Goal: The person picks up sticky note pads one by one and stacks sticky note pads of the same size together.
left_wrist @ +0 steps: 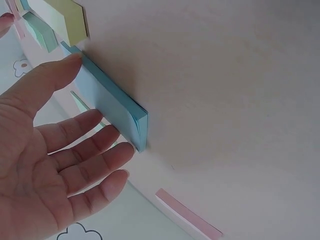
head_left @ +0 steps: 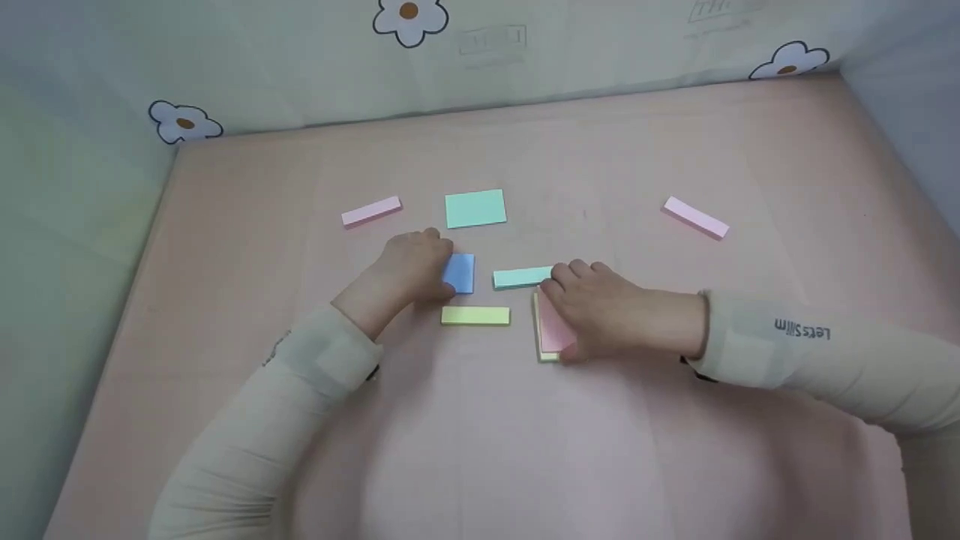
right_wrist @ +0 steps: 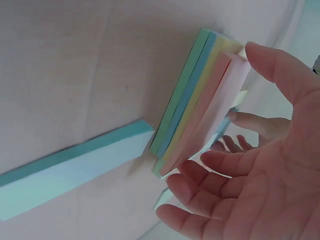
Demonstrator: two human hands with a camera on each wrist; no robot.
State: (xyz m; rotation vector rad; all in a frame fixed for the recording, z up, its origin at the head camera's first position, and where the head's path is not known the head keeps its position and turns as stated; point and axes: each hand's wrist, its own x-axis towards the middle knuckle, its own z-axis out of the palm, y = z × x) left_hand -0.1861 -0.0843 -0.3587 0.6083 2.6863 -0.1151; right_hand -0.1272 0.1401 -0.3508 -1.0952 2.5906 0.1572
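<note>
My left hand (head_left: 412, 262) holds a small blue sticky-note pad (head_left: 463, 274) by its edges; in the left wrist view the thumb and fingertips meet opposite edges of the blue pad (left_wrist: 112, 102). My right hand (head_left: 600, 307) grips a pink sticky-note pad (head_left: 553, 326) on top of a stack. The right wrist view shows green, blue and yellow pads (right_wrist: 192, 95) under the pink one (right_wrist: 210, 110), with its thumb at one end and fingertips at the other. A yellow strip pad (head_left: 475, 316) and a mint strip pad (head_left: 521, 278) lie between the hands.
Farther back lies a mint rectangular pad (head_left: 475, 208). Pink strip pads lie at the left (head_left: 372, 212) and right (head_left: 695, 218). A blue-green strip (right_wrist: 75, 165) lies beside the stack. Flower-printed cloth (head_left: 315, 67) borders the pink surface (head_left: 525, 450).
</note>
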